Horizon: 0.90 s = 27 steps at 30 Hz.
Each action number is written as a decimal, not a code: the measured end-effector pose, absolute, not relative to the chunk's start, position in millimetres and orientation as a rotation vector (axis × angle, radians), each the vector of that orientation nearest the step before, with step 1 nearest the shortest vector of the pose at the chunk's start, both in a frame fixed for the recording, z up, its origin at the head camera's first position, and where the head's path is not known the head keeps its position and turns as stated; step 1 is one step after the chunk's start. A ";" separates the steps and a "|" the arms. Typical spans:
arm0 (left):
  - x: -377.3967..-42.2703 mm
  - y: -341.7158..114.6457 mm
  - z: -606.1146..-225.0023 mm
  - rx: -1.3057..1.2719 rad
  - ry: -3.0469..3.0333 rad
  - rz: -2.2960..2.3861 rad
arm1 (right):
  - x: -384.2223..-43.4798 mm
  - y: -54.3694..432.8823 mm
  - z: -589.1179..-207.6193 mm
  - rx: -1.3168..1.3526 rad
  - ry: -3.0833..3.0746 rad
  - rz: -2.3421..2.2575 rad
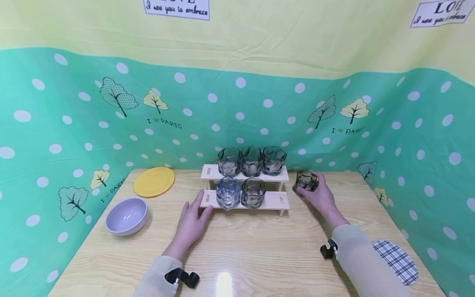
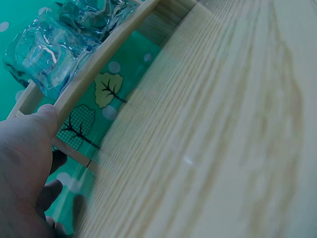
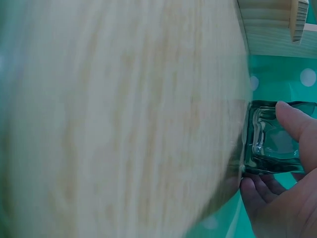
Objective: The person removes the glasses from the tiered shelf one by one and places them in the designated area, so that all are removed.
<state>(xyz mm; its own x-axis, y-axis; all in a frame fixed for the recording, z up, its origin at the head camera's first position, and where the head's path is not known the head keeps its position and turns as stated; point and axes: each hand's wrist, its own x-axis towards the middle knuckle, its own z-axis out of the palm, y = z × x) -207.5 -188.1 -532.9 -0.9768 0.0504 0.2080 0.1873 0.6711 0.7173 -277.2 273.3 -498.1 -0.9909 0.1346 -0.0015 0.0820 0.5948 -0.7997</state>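
My right hand (image 1: 320, 197) grips a dark grey glass (image 1: 306, 181) at the right of a two-step wooden rack (image 1: 272, 201). In the right wrist view the thumb lies along the glass (image 3: 272, 136) and the other fingers are on its far side. At the rack's left end, my left hand (image 1: 191, 226) rests its spread fingers on the lower step, thumb at the front edge. The lower step holds a bluish clear glass (image 1: 228, 194) and a grey glass (image 1: 253, 194). Three grey glasses (image 1: 252, 161) stand in a row on the upper step.
On the left of the wooden table (image 1: 252, 251) are a yellow plate (image 1: 154, 182) and a lilac bowl (image 1: 127, 216). A checked round mat (image 1: 396, 262) lies at the right, beside the right sleeve. A green dotted curtain (image 1: 222, 107) hangs behind the rack.
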 end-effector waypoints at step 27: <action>-207.6 -187.9 -530.5 -0.184 -2.723 -1.196 | -227.2 239.0 -445.5 -0.110 -2.574 1.395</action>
